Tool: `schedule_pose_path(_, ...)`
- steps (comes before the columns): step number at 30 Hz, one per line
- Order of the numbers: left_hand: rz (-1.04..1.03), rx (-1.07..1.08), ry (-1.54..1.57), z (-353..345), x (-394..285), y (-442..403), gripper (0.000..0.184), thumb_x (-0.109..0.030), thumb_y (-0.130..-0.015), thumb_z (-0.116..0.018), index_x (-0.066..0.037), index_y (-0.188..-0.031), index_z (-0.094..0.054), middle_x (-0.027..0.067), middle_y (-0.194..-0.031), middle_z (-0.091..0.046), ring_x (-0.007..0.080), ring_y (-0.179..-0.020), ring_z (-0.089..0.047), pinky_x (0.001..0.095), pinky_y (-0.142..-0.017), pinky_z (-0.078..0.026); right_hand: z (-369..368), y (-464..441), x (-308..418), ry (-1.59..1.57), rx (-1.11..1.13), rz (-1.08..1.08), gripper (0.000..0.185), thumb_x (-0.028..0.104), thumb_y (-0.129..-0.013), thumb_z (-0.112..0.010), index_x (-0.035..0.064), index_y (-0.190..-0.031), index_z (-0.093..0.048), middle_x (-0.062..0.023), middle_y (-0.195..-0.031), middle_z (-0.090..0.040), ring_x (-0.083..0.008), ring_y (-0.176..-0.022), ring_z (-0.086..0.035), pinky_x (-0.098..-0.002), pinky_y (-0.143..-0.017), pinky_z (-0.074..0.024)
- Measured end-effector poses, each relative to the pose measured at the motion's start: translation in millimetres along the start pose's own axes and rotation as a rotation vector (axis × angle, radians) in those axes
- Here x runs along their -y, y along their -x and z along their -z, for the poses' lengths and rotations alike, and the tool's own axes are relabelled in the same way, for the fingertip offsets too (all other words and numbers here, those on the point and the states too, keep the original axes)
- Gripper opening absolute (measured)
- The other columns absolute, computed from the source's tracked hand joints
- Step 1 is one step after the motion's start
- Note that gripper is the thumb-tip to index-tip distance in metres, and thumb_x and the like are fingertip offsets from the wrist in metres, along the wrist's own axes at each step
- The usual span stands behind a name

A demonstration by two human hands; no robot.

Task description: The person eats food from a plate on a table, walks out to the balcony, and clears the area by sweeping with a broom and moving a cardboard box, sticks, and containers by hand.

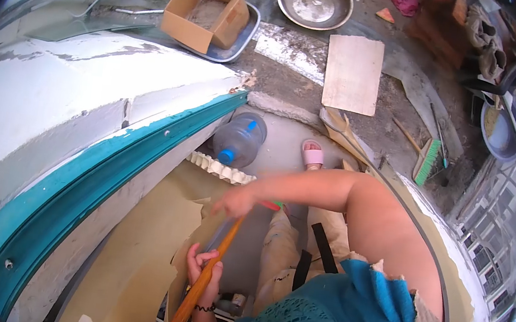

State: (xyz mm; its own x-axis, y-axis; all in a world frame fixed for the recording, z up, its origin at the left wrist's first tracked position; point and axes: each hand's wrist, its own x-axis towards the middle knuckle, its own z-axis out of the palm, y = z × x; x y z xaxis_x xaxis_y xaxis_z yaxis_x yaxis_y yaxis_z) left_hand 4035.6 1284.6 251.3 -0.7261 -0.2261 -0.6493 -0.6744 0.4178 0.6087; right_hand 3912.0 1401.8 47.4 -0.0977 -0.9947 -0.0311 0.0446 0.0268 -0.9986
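My left hand (204, 273), with a dark bracelet at the wrist, is wrapped around a long orange-brown wooden handle (190, 301). The handle runs from the bottom edge up to a narrower end near my right hand (237, 202). That right hand, reaching across my body, is blurred, and whether it touches the handle I cannot tell. A small red and green item (272, 205) shows just past my right wrist, its kind unclear. The handle's lower end lies outside the view.
A large clear water bottle (241, 138) lies beside a teal-framed ledge (109, 162). Beyond are a cardboard box (182, 20), a metal basin (314, 4), a pale board (352, 75) and a green-bristled broom (426, 162). Beige sheet material (130, 255) is at left.
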Motion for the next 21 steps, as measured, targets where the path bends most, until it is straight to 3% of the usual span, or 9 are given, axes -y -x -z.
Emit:
schedule_pose_path(1,0.002,-0.007,0.033,-5.2,-1.5,-1.3,0.06,0.005,-0.076,-0.053,-0.002,-0.128,-0.024,0.0083,-0.098,-0.052,0.0161,-0.094,-0.051,0.027,-0.083,-0.041,-6.1,8.1,23.6,-0.087,0.081,0.04,0.054,0.019,-0.077,-0.055,0.0112,-0.128,-0.038,-0.0155,-0.089,-0.061,-0.0259,-0.079,-0.061,-0.0382,-0.072,-0.0466)
schedule_pose_path(3,0.002,-0.026,0.094,-14.1,-1.8,-4.2,0.063,0.005,-0.075,-0.053,-0.002,-0.129,-0.021,0.0084,-0.098,-0.051,0.0169,-0.093,-0.05,0.0279,-0.084,-0.04,-42.5,-0.8,27.8,-0.339,0.26,-0.086,0.056,0.021,-0.077,-0.056,0.0115,-0.127,-0.035,-0.0123,-0.082,-0.061,-0.0215,-0.073,-0.062,-0.0373,-0.066,-0.0479)
schedule_pose_path(6,0.062,-0.081,0.151,-23.8,-6.2,-8.4,0.069,0.003,-0.073,-0.057,-0.003,-0.13,-0.018,0.0115,-0.108,-0.047,0.0192,-0.102,-0.05,0.0287,-0.087,-0.04,-59.9,5.7,44.9,-0.209,0.199,-0.172,0.042,0.026,-0.077,-0.058,0.0112,-0.115,-0.048,-0.01,-0.079,-0.062,-0.0199,-0.067,-0.063,-0.0362,-0.062,-0.0485)
schedule_pose_path(9,0.106,-0.064,0.209,-28.1,-25.9,-7.7,0.072,0.003,-0.072,-0.057,-0.005,-0.132,-0.017,0.0132,-0.124,-0.038,0.0233,-0.118,-0.04,0.0318,-0.096,-0.033,-64.6,0.3,49.5,-0.093,0.075,-0.328,0.032,0.032,-0.076,-0.06,0.0117,-0.099,-0.057,-0.0081,-0.073,-0.063,-0.019,-0.063,-0.063,-0.0333,-0.06,-0.0485)
schedule_pose_path(12,-0.066,0.048,0.233,-4.3,-14.6,-10.1,0.074,0.0,-0.072,-0.059,-0.003,-0.135,-0.019,0.0122,-0.137,-0.026,0.0237,-0.13,-0.024,0.0345,-0.102,-0.024,-47.5,24.8,44.7,-0.227,0.058,-0.407,0.028,0.036,-0.078,-0.059,0.0126,-0.094,-0.06,-0.0078,-0.069,-0.064,-0.0179,-0.061,-0.063,-0.0304,-0.058,-0.0495)
schedule_pose_path(13,-0.074,0.105,0.265,8.5,-7.9,-11.7,0.068,-0.011,-0.078,-0.057,-0.004,-0.136,-0.021,0.0094,-0.142,-0.021,0.0222,-0.132,-0.017,0.0368,-0.105,-0.017,-40.9,32.0,35.3,-0.328,0.036,-0.421,0.031,0.036,-0.08,-0.057,0.0126,-0.099,-0.058,-0.0085,-0.069,-0.063,-0.0176,-0.06,-0.063,-0.0294,-0.055,-0.0501)
schedule_pose_path(16,0.056,-0.167,0.667,34.4,9.9,-13.9,0.058,-0.021,-0.086,-0.05,-0.004,-0.135,-0.024,0.0109,-0.14,-0.025,0.0224,-0.131,-0.021,0.0354,-0.104,-0.02,-20.1,62.8,8.0,-0.61,-0.042,-0.47,0.037,0.036,-0.083,-0.054,0.0115,-0.111,-0.052,-0.0112,-0.073,-0.063,-0.0172,-0.059,-0.064,-0.0277,-0.051,-0.0516)
schedule_pose_path(17,0.088,-0.214,0.62,41.9,9.0,-11.0,0.051,-0.028,-0.09,-0.041,-0.004,-0.133,-0.028,0.011,-0.139,-0.027,0.0224,-0.13,-0.023,0.0349,-0.103,-0.023,-10.3,77.5,4.8,-0.683,-0.08,-0.493,0.038,0.035,-0.083,-0.054,0.0105,-0.112,-0.051,-0.0123,-0.076,-0.064,-0.0175,-0.061,-0.064,-0.0279,-0.053,-0.0517)
schedule_pose_path(21,0.149,-0.382,0.819,76.4,41.4,-7.3,0.046,-0.028,-0.09,-0.043,0.0,-0.126,-0.035,0.0123,-0.132,-0.036,0.0244,-0.126,-0.029,0.0356,-0.103,-0.023,15.1,137.6,-5.4,-0.846,-0.24,-0.58,0.032,0.023,-0.08,-0.054,0.0078,-0.108,-0.048,-0.0154,-0.081,-0.065,-0.0208,-0.069,-0.065,-0.0303,-0.062,-0.0515)
